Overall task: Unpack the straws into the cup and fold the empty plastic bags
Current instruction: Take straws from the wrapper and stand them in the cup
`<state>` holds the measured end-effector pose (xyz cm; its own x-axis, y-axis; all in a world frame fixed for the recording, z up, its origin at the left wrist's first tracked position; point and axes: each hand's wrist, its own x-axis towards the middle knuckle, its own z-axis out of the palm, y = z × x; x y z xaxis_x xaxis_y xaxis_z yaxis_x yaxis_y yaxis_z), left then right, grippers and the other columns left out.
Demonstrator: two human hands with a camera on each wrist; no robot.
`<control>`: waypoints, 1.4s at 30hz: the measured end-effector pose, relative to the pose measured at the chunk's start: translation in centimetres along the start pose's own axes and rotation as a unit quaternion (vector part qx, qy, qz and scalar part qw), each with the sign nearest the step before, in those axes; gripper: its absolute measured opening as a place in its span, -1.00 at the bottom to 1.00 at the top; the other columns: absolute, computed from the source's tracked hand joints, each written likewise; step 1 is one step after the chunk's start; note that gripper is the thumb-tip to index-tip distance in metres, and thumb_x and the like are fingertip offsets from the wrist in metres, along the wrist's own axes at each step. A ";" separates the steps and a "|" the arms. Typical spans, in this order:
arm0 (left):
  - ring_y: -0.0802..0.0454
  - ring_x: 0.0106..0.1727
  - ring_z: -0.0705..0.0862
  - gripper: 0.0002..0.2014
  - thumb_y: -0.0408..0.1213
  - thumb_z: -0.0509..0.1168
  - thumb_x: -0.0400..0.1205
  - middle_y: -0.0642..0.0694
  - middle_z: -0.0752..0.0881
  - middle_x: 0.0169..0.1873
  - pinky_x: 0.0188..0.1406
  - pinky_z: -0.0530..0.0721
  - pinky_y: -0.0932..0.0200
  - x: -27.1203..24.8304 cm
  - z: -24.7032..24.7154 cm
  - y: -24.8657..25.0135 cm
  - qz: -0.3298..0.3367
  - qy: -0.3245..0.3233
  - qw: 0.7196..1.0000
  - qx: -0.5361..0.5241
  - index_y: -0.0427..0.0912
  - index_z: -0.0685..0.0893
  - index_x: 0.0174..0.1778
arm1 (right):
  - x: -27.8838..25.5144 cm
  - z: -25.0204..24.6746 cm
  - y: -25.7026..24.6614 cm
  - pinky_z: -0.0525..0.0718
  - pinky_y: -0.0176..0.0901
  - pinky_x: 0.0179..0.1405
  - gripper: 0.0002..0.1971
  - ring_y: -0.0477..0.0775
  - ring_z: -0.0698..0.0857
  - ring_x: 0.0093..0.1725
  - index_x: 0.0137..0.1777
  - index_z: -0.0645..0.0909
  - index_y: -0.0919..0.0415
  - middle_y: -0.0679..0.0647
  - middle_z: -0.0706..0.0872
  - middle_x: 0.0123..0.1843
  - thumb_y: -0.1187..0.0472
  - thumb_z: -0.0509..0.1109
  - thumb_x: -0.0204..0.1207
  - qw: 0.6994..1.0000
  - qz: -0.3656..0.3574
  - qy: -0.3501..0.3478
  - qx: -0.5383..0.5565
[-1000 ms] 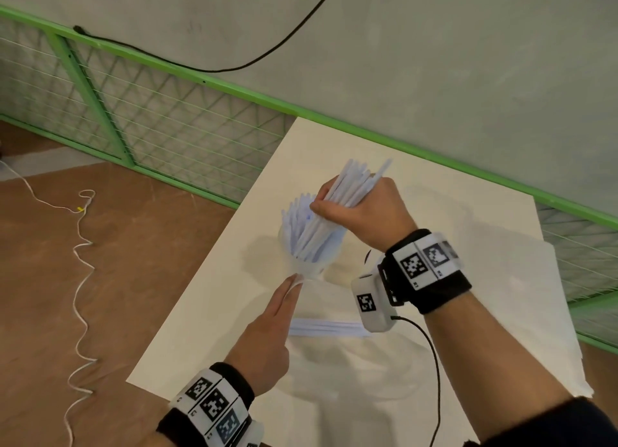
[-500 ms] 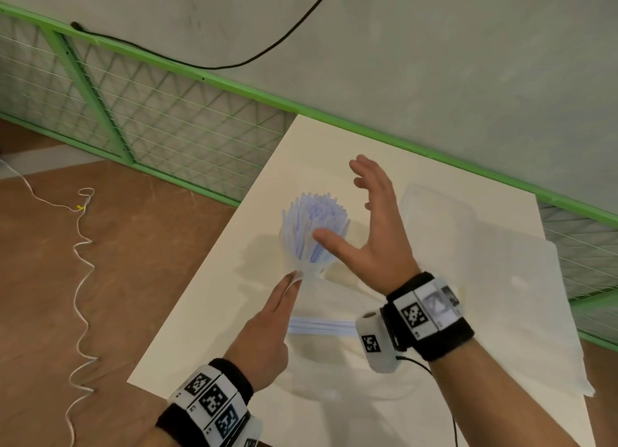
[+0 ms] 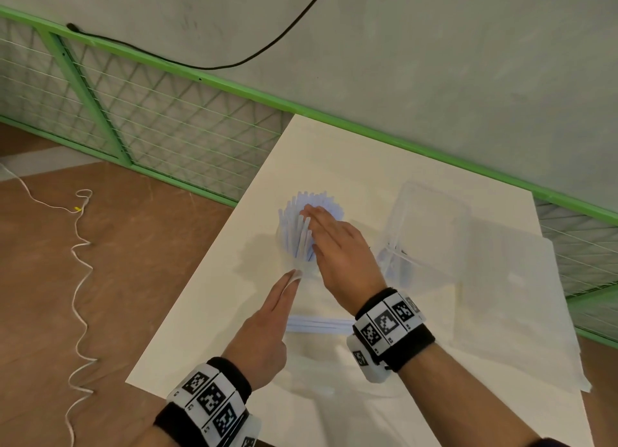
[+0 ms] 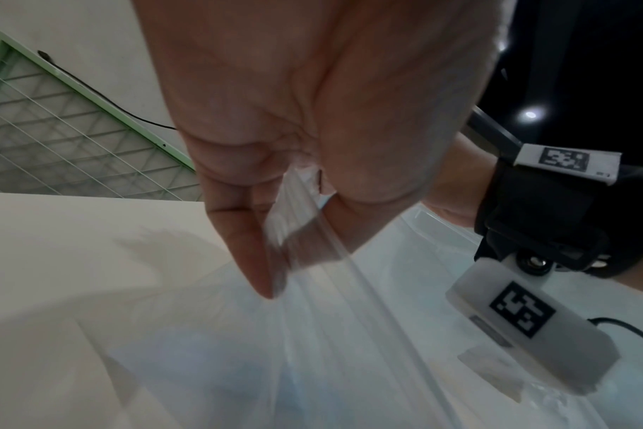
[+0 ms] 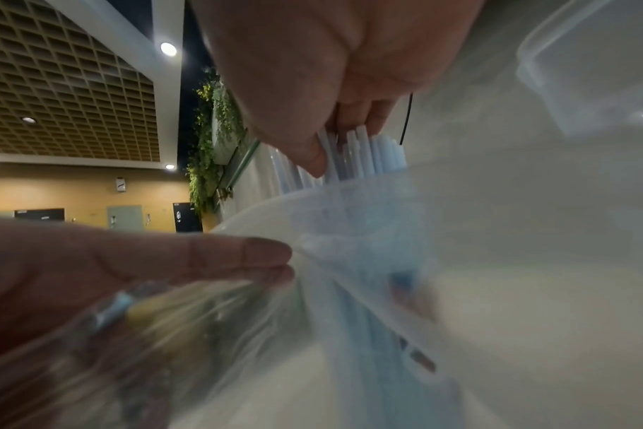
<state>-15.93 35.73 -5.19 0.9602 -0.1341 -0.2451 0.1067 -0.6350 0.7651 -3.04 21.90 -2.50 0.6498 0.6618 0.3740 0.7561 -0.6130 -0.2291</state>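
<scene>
The straws [image 3: 302,227] stand bunched in the cup [image 3: 294,262] on the table [image 3: 214,313], light and thin and easy to tip, so the flat right hand [image 3: 341,249] pats their tops while the left hand [image 3: 264,333] pinches the soft, slippery bag [image 4: 312,290] by its edge.

Fenced indoor hall, coffered ceiling [image 5: 66,87]

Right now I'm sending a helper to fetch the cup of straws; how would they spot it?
On the white table by the green railing, look near the left edge. The clear cup stands upright there, packed with pale blue-white straws, the right hand touching their tops. The clear box beside it lies tilted.
</scene>
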 end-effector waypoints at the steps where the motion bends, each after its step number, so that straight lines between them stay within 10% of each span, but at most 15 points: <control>1: 0.08 0.51 0.44 0.03 -0.69 0.08 0.44 0.47 -0.27 0.61 0.35 0.59 0.09 0.0 0.0 0.0 -0.001 0.001 1.000 -0.001 0.21 -0.20 0.67 | -0.1 0.0 -0.1 0.26 -0.05 0.50 -0.36 0.17 0.42 0.59 0.49 0.37 0.30 0.19 0.48 0.58 0.60 0.38 0.41 1.000 -0.004 -0.015 -0.022; 5: 0.09 0.51 0.45 0.03 -0.69 0.08 0.44 0.48 -0.28 0.61 0.34 0.59 0.10 -0.1 -0.1 0.0 -0.008 -0.003 1.000 -0.003 0.24 -0.22 0.66 | -0.1 -1.3 -0.8 0.15 0.06 0.60 -0.33 0.06 0.19 0.70 0.61 0.28 0.24 0.08 0.29 0.69 0.35 0.13 0.43 0.999 0.020 -0.039 0.002; 9: -0.01 0.17 0.66 0.07 -0.66 0.08 0.44 0.52 -0.32 0.57 0.10 0.68 0.12 0.0 -0.1 0.0 -0.026 -0.013 0.999 0.012 0.36 -0.31 0.59 | 0.3 -2.7 -2.1 0.11 -0.01 0.62 -0.15 -0.01 0.08 0.72 0.71 0.07 0.24 0.02 0.02 0.75 0.26 0.30 0.39 0.998 0.038 0.002 0.054; 14: 0.01 -0.10 0.67 -0.02 -0.65 0.09 0.46 0.38 -0.25 0.64 -0.09 0.66 0.18 0.5 0.1 0.1 -0.058 -0.019 0.998 0.032 0.14 -0.15 0.70 | 0.2 -1.1 -2.7 0.19 0.19 0.59 -0.31 0.09 0.12 0.72 0.69 0.18 0.21 0.06 0.21 0.73 0.09 0.17 0.55 0.991 0.026 -0.093 -0.096; 25: 0.10 -0.45 0.50 -0.02 -0.63 0.13 0.50 0.40 -0.25 0.62 -0.48 0.43 0.37 1.0 0.1 0.4 -0.064 -0.030 0.995 0.071 0.18 -0.20 0.68 | 0.6 -2.2 -3.3 0.10 0.19 0.55 -0.45 0.05 0.17 0.71 0.63 0.34 0.13 -0.02 0.32 0.68 0.00 0.09 0.66 0.998 0.034 -0.027 -0.055; 29: 0.02 -0.31 0.58 0.05 -0.63 0.11 0.47 0.69 -0.49 0.37 -0.34 0.48 0.31 0.9 0.1 0.8 -0.049 -0.041 0.996 0.067 0.48 -0.32 0.49 | -2.1 -4.4 -4.1 0.63 0.01 -0.17 -0.68 0.17 0.73 -0.16 -0.09 0.69 0.16 0.05 0.77 -0.14 0.43 0.17 0.32 0.989 -0.052 0.116 0.079; 32: 0.01 0.23 0.65 0.05 -0.67 0.09 0.44 0.60 -0.38 0.50 0.12 0.65 0.16 0.8 0.4 0.7 -0.019 -0.040 0.999 0.025 0.42 -0.27 0.53 | -5.3 -3.7 -4.9 0.61 -0.02 -0.43 -0.76 0.18 0.63 -0.37 -0.21 0.60 0.13 0.02 0.67 -0.30 0.34 0.10 0.35 0.992 0.011 -0.060 0.107; 35: 0.09 0.47 0.49 0.06 -0.72 0.08 0.43 0.51 -0.32 0.58 0.25 0.63 0.14 0.9 1.2 1.2 -0.001 -0.052 0.999 0.007 0.25 -0.23 0.66 | -8.1 -0.3 -3.6 0.53 0.04 -0.14 -0.69 0.27 0.64 0.01 0.18 0.58 0.20 0.14 0.67 0.08 0.40 0.14 0.52 0.946 0.108 -0.305 0.022; 42: 0.23 0.55 0.35 0.07 -0.72 0.08 0.41 0.48 -0.29 0.61 0.30 0.59 0.21 1.1 2.1 2.6 0.024 -0.055 0.998 -0.004 0.23 -0.20 0.68 | -10.7 5.4 -1.1 0.55 0.12 0.07 -0.66 0.29 0.59 0.10 0.24 0.51 0.22 0.17 0.59 0.14 0.39 0.31 0.46 0.922 0.151 -0.351 -0.061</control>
<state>-15.14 32.32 -4.76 0.9301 -0.2469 -0.2718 0.0639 -0.6201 0.7819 -10.42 17.85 -11.05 0.7517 0.5435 -0.3737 0.5463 -0.8305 -0.1088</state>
